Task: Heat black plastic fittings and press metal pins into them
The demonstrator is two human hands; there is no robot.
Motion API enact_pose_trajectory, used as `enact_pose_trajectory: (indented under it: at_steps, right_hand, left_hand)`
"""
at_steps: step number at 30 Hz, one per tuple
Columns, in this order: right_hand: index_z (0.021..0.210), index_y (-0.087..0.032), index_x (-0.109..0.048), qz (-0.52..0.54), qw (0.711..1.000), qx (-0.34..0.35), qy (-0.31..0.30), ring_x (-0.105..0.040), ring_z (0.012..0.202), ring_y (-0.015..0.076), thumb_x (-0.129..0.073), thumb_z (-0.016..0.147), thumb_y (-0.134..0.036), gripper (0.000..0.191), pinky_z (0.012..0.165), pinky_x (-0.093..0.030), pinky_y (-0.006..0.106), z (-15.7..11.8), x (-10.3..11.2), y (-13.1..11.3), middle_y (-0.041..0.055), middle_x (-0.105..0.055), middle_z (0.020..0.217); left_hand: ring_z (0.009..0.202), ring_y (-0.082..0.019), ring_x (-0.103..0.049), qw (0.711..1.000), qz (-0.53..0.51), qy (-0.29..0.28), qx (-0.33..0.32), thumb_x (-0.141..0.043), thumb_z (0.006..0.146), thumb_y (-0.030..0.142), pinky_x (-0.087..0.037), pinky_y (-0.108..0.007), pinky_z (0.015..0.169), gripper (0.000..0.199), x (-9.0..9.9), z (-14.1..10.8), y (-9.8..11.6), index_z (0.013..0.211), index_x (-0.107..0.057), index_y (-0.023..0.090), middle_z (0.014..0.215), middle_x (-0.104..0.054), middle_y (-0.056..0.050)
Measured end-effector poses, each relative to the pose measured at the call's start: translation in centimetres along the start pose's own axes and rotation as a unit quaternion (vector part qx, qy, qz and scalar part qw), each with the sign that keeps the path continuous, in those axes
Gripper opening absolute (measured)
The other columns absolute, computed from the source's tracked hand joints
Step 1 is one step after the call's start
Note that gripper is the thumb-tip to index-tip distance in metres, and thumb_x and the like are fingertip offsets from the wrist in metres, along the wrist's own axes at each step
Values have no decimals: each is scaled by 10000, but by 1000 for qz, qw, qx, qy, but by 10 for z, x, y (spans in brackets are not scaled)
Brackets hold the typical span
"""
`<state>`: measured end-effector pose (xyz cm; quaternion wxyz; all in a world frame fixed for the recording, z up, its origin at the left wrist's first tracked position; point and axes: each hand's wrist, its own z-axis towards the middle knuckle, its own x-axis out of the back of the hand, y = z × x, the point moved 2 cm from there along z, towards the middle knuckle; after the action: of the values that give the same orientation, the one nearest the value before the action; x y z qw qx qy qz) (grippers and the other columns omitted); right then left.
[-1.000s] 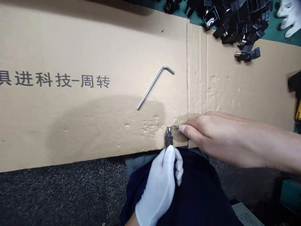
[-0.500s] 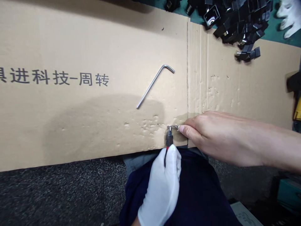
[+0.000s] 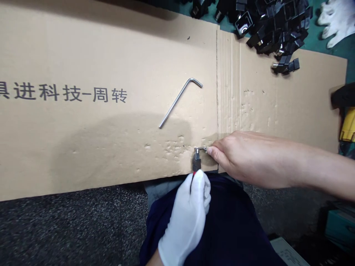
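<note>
My left hand (image 3: pixel 187 212), in a white glove, is closed around the red handle of a dark-headed tool (image 3: pixel 196 162) at the cardboard's front edge. Bare and closed, my right hand (image 3: pixel 235 159) pinches a small metal piece (image 3: pixel 202 149) between thumb and fingers. That piece reaches left to the silver tip of the tool; its exact shape is too small to tell. A silver hex key (image 3: pixel 177 100) lies on the cardboard (image 3: pixel 97 147) beyond both hands.
At the back right, a pile of black parts (image 3: pixel 277 31) rests partly on a green surface, with a white glove (image 3: pixel 337 22) beside it. A black and yellow object (image 3: pixel 348 123) sits at the right edge. Dark speckled floor (image 3: pixel 69 229) shows below the cardboard.
The whole view has shifted slightly, so things appear a little further left. Both hands keep their holds, and the tool and metal piece still meet.
</note>
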<state>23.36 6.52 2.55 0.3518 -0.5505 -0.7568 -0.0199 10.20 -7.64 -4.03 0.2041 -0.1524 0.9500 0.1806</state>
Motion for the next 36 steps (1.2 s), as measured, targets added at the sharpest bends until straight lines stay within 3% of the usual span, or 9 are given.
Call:
enact_pose_trajectory:
  at_steps: [6, 11, 21, 28, 36]
  right_hand:
    - [675, -215, -554, 31, 999, -19, -4, -499, 458, 138, -409, 1043, -274, 400, 451, -270, 291, 0, -2, 3, -13, -608, 580]
    - [682, -224, -560, 89, 992, -85, -17, -564, 561, 169, -306, 1076, -382, 495, 518, -364, 298, -5, 0, 4, 16, -666, 669]
    - [705, -217, -570, 103, 990, -90, -21, -578, 583, 175, -303, 1078, -391, 490, 550, -370, 305, -4, 2, -1, 27, -674, 699]
    - [687, -221, -541, 45, 997, -56, -20, -523, 498, 149, -407, 1039, -312, 387, 463, -299, 278, 0, 3, -3, -16, -630, 614]
    - [715, -215, -566, 19, 999, -18, -25, -474, 453, 128, -401, 1045, -238, 370, 465, -263, 287, 0, 5, -5, -11, -610, 598]
  left_hand:
    - [513, -98, -422, 994, -41, -99, 35, -464, 1007, 625, -360, -235, 481, 465, 10, 12, -6, 861, -543, 190, 645, -459, 38]
    - [504, -103, -453, 982, -98, -154, 41, -436, 1009, 645, -410, -234, 470, 487, 15, 14, -6, 901, -557, 185, 665, -500, 29]
    - [487, -101, -445, 976, -100, -186, 56, -466, 974, 697, -408, -235, 460, 539, 15, 13, 5, 849, -552, 180, 650, -485, 28]
    - [503, -113, -467, 981, -79, -172, 36, -440, 1011, 638, -413, -246, 472, 487, 19, 15, 1, 886, -562, 183, 661, -500, 21]
    - [486, -105, -461, 985, -57, -158, 26, -428, 1028, 608, -395, -238, 464, 466, 18, 13, -1, 879, -555, 185, 648, -503, 26]
